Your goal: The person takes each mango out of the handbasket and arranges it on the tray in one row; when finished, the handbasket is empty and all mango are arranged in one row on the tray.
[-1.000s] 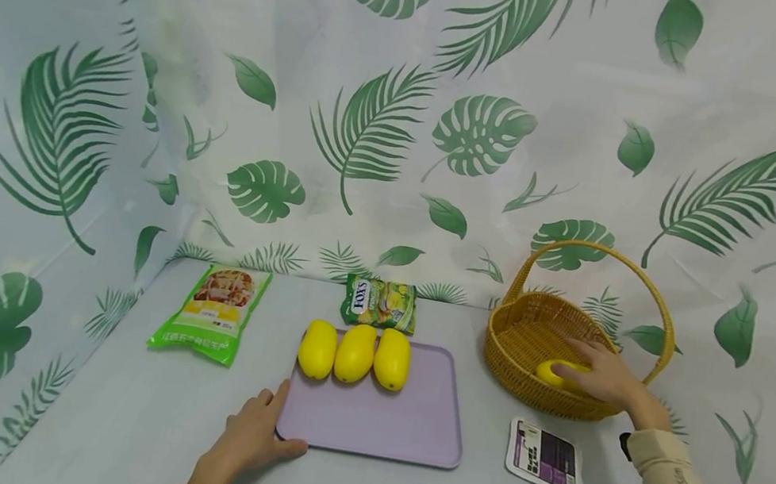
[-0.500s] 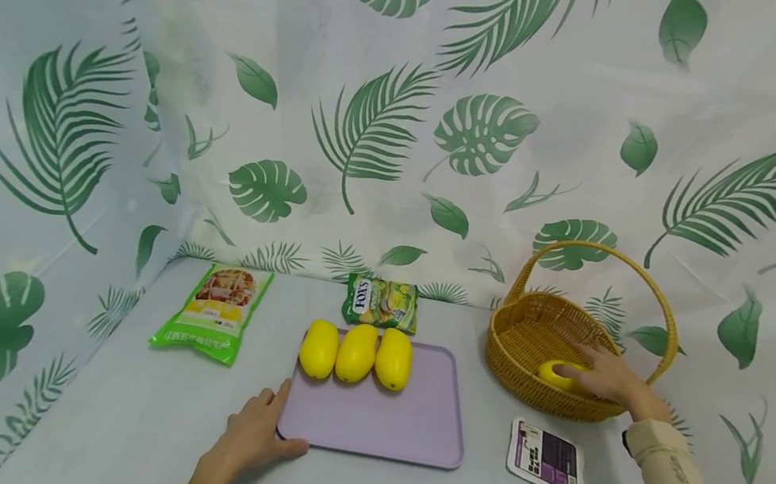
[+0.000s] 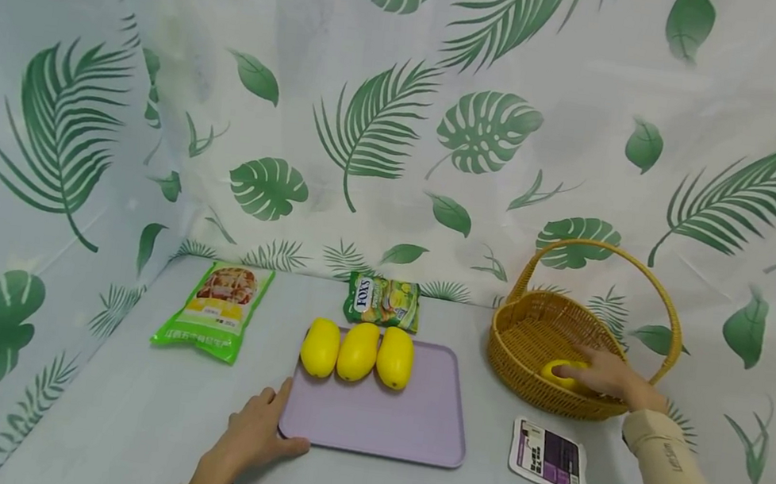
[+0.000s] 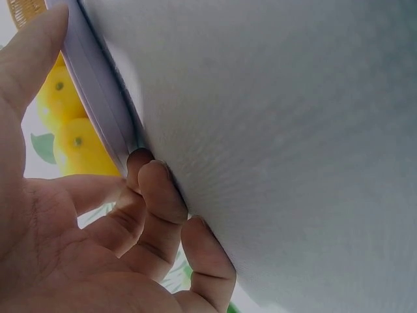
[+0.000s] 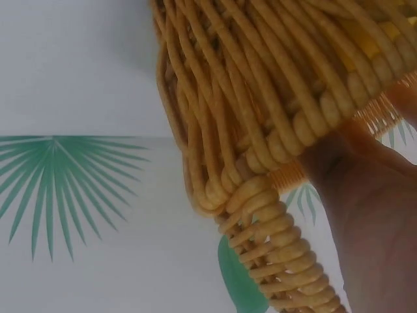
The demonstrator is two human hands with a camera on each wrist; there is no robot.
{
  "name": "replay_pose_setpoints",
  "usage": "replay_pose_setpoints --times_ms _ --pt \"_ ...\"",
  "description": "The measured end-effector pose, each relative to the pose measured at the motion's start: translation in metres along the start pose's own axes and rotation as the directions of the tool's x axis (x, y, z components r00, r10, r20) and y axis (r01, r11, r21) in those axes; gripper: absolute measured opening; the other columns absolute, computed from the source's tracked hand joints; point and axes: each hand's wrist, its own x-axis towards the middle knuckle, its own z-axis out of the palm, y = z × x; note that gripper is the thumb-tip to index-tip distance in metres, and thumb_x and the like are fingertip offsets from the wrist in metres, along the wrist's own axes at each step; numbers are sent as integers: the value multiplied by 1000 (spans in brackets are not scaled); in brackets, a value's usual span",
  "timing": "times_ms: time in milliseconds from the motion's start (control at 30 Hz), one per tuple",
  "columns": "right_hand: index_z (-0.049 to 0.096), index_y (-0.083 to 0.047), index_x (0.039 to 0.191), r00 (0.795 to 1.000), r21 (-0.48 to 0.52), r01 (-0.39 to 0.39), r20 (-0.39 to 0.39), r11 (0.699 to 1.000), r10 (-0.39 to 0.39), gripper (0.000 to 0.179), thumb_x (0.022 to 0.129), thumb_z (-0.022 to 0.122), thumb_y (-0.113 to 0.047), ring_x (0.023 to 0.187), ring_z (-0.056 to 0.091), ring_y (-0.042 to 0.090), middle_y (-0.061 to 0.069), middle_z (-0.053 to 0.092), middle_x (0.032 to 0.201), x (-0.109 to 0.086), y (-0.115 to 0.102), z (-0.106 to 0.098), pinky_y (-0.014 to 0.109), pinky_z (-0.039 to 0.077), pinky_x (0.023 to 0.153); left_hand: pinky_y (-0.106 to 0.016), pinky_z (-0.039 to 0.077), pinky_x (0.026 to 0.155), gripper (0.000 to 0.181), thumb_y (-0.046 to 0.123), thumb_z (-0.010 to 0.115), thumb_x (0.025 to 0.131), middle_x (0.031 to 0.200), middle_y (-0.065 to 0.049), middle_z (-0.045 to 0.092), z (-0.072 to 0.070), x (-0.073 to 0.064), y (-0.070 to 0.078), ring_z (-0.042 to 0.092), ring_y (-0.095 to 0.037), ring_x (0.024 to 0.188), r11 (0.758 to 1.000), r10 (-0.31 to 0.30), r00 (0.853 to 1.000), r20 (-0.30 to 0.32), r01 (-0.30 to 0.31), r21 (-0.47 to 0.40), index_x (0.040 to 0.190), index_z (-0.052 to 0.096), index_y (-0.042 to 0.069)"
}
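Observation:
Three yellow mangoes (image 3: 357, 352) lie in a row at the back left of a lilac tray (image 3: 374, 428). My left hand (image 3: 253, 430) holds the tray's front left corner, its thumb along the front rim and its fingers bent at the left side. In the left wrist view, the thumb touches the tray rim (image 4: 98, 98) and the fingertips lie low by the table. Inside the wicker basket (image 3: 523, 377), my right hand (image 3: 610, 375) grips another yellow mango (image 3: 556, 373), thumb across its front; some fingers are hidden behind it. The right wrist view shows mainly the basket's weave and handle.
A green food packet (image 3: 218, 310) lies to the left. Behind the tray is a Fox's candy bag (image 3: 381, 302). A white and purple packet (image 3: 550, 460) lies in front of the basket. The basket's tall handle (image 3: 667, 314) arches above it. Leaf-print cloth (image 3: 381, 113) hangs behind the table.
The right wrist and forearm shift slightly, while the hand stays on the mango in the basket. The left hand and the tray stay put; the head view drifts a little.

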Motion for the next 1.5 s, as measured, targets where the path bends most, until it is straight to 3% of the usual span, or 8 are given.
replay_pose_setpoints --times_ms 200,567,900,1500 --pt "34 14 147 1000 -41 11 1 999 -11 99 92 56 -65 130 35 68 48 36 143 7 2 2 74 36 101 -71 43 91 110 53 86 71 135 -26 54 -1 0 0 56 -40 116 1000 -1 1000 2 1 -1 154 35 2" --pt "39 7 149 999 -18 -3 48 1000 4 99 89 56 -71 132 34 66 45 36 147 16 0 7 74 34 103 -71 43 92 111 54 86 70 135 -26 54 0 0 0 56 -41 116 1000 -10 1000 -2 10 4 154 35 3" --pt "40 8 148 998 -44 33 49 998 -30 93 89 65 -60 121 49 58 42 50 136 23 2 10 68 42 99 -72 42 91 111 55 86 71 136 -25 54 1 2 0 55 -40 117 1000 -7 1000 2 7 2 155 35 3" --pt "38 9 149 998 9 53 -34 999 -52 101 87 62 -68 129 38 64 44 37 146 9 10 1 72 39 99 -73 43 90 111 54 86 71 134 -25 54 0 1 0 56 -38 114 1000 2 1000 0 -2 4 155 35 3"
